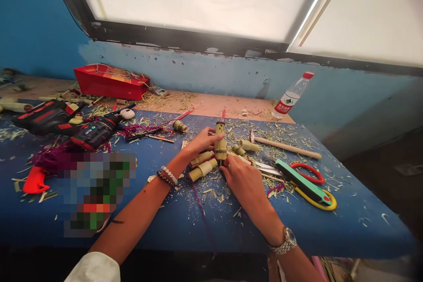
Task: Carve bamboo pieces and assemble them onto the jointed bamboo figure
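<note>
My left hand [205, 141] grips a short bamboo tube [220, 141] with dark markings, held nearly upright above the table. A thin red piece [224, 115] sticks up from its top end. At the tube's lower end, the fingers of my right hand [243, 180] are pinched together; what is between them is too small and hidden to name. Just below and left of the tube lie cut bamboo pieces [204, 170]. A purple thread [199, 200] trails from there toward the table's front edge.
Right of my hands lie a hammer [287, 147], scissors with red and yellow handles [319, 205] and a green utility knife [304, 180]. A water bottle [287, 101] stands behind. Leftward are a cordless drill [97, 132], a red box [109, 83] and a blurred-out patch. Shavings litter the blue tabletop [357, 211].
</note>
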### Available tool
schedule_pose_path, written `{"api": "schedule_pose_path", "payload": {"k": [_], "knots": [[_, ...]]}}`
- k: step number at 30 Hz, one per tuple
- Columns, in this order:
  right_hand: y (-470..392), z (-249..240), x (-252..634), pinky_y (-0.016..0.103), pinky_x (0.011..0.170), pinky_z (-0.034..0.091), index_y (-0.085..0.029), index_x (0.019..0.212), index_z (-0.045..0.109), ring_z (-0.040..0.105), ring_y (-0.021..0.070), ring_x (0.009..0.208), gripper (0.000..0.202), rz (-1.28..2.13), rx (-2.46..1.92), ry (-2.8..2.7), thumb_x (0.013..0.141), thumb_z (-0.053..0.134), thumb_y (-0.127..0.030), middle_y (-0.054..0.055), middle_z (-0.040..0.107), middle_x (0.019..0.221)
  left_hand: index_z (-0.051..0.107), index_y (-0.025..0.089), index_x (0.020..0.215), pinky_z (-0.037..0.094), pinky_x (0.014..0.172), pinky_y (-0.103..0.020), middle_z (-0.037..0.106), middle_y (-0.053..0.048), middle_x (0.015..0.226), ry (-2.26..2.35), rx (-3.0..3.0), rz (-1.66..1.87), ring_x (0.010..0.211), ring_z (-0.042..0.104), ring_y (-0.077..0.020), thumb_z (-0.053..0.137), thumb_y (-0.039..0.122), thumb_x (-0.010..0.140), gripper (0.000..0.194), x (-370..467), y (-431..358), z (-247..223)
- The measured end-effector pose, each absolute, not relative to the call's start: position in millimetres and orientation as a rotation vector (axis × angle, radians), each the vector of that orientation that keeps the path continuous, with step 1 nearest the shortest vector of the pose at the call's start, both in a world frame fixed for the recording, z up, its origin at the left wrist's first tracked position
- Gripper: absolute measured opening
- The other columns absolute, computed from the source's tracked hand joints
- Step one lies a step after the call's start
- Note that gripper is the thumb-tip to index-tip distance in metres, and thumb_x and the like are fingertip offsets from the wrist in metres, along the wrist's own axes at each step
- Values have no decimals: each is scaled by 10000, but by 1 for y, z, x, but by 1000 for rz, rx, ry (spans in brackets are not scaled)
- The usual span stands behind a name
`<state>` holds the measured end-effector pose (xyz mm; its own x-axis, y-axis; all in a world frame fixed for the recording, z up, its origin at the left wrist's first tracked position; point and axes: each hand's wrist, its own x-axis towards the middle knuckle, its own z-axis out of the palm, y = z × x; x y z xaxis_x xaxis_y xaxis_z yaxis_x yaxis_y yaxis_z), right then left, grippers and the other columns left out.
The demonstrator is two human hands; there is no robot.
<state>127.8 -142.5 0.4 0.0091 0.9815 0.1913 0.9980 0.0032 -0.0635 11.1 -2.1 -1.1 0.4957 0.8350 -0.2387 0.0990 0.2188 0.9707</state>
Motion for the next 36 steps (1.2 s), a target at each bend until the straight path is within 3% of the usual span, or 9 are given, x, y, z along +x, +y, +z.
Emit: {"api": "schedule_pose_path", "payload": {"k": [3,8,13,17,20,25,28,32,36], "knots": [[-142,5,135,291,579,345,-184,912,596,664,188,783,140,-90,-2057,-2127,921,722,-244,30,688,894,521,173,1096,561,800,-321,669,-105,1080,936,1273,643,959,685,-233,790,471,777,513,10,-4,0],[-112,23,170,250,567,380,-189,911,642,572,133,599,203,427,-1698,-1931,935,678,-388,-20,645,707,514,169,1107,542,768,-306,655,-108,1086,953,1335,634,980,664,-231,731,457,833,453,11,-6,5],[-49,31,187,208,519,416,-116,1280,592,562,89,581,434,775,-1506,-1487,986,531,-430,73,690,980,546,166,1136,526,753,-302,653,-101,1073,943,1489,660,971,651,-231,790,460,771,529,11,-8,8],[-26,24,187,188,411,371,-116,1178,647,477,67,439,369,938,-1397,-1532,985,516,-402,1,648,756,510,165,1199,542,773,-335,639,-137,1155,816,1561,641,951,668,-232,868,424,682,680,4,-11,6],[-27,20,191,189,395,390,-119,1122,650,493,76,466,349,943,-1337,-1517,966,545,-413,7,641,766,495,160,1263,536,766,-345,648,-146,1161,854,1647,586,976,663,-252,876,441,662,765,0,-15,4],[-28,22,199,198,445,489,-124,1141,645,608,112,607,386,1006,-1278,-1525,928,598,-442,53,675,906,660,179,1087,483,729,-341,707,-93,998,971,1897,509,898,647,-266,788,550,726,533,-1,-25,6],[-23,22,201,206,469,520,-121,1137,648,616,114,620,399,1048,-1254,-1538,920,607,-453,52,672,896,666,211,1069,465,712,-334,703,-75,990,1009,1921,572,896,628,-270,811,540,694,520,1,-30,9],[-16,17,201,223,488,544,-120,1147,645,608,115,610,414,1092,-1218,-1544,913,605,-459,33,644,849,648,236,777,431,718,-365,649,-74,814,1137,2039,615,860,562,-294,759,608,731,391,5,-35,9],[-14,8,202,229,475,544,-125,1134,643,591,107,588,394,1123,-1183,-1518,922,578,-452,29,623,865,574,242,702,415,764,-409,612,-78,759,1273,2167,623,861,524,-317,728,613,765,406,9,-39,7]]}}
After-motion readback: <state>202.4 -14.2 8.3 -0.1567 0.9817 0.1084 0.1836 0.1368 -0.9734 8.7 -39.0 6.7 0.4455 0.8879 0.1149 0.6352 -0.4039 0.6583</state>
